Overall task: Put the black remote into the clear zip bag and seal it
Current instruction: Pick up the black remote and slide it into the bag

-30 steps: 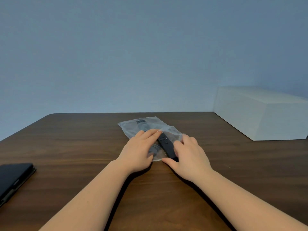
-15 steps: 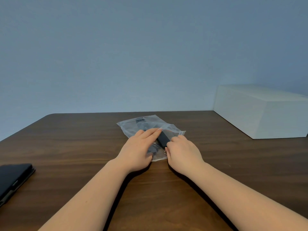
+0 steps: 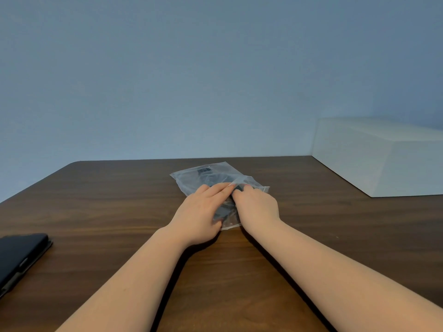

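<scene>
We've got the bag (image 3: pixel 203 178) flat on the table (image 3: pixel 119 200), its length running away from us and a little leftward. The remote (image 3: pixel 224 210) shows dark through the plastic between our hands, lying along that axis. Left hand (image 3: pixel 201 212) presses flat on the bag; right hand (image 3: pixel 257 207) curls at the mouth's edge, though whether it pinches we can't tell. The right sits nearer the seal.

Head-height view, forward and down, table (image 3: pixel 119 212) close below.
</scene>
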The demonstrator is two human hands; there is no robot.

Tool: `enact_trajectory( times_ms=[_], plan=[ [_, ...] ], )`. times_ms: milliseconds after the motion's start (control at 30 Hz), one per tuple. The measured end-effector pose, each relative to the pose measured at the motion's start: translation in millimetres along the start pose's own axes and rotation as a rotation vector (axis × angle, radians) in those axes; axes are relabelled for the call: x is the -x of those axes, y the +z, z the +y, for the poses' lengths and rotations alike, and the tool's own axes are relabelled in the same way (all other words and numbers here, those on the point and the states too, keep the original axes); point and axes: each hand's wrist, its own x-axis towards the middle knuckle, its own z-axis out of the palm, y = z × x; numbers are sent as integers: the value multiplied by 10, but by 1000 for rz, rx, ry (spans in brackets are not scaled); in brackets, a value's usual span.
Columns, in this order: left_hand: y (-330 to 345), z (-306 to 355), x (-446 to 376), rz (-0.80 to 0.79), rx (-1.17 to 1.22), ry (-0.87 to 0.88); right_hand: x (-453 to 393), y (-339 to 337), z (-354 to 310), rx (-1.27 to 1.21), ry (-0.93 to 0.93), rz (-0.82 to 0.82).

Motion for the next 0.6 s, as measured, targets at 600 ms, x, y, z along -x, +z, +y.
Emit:
enact_trajectory(
  times_ms=[600],
  plan=[
    [-107,1,29,-26,-24,-69,-2,7,119,-28,29,-95]
  ],
)
